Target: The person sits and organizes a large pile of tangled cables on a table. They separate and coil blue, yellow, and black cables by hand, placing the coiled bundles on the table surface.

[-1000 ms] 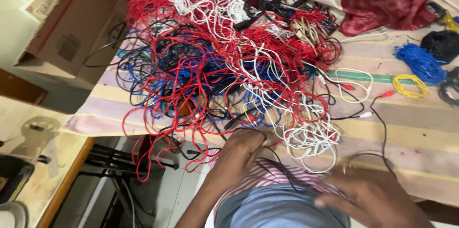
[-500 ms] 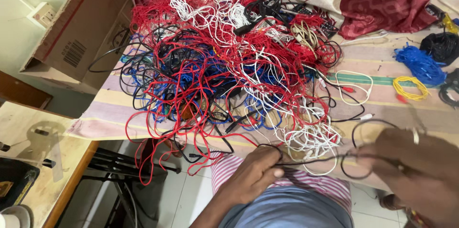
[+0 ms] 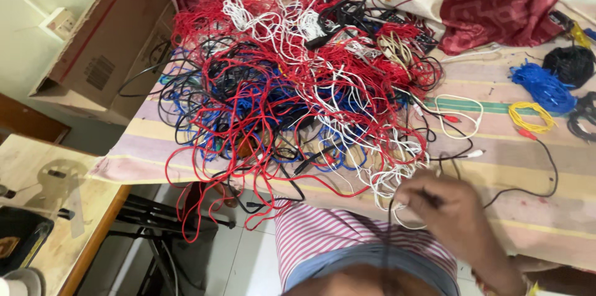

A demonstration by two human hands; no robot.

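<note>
Pinching a thin black wire (image 3: 528,192) in my right hand (image 3: 448,212), fingers closed, beside the tangled red, white and blue pile (image 3: 298,85) on striped cloth (image 3: 546,165); left hand unseen.

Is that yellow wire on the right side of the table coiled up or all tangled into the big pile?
Coiled. The yellow wire lies as a small loop bundle on the striped cloth, apart from the big tangle.
</note>
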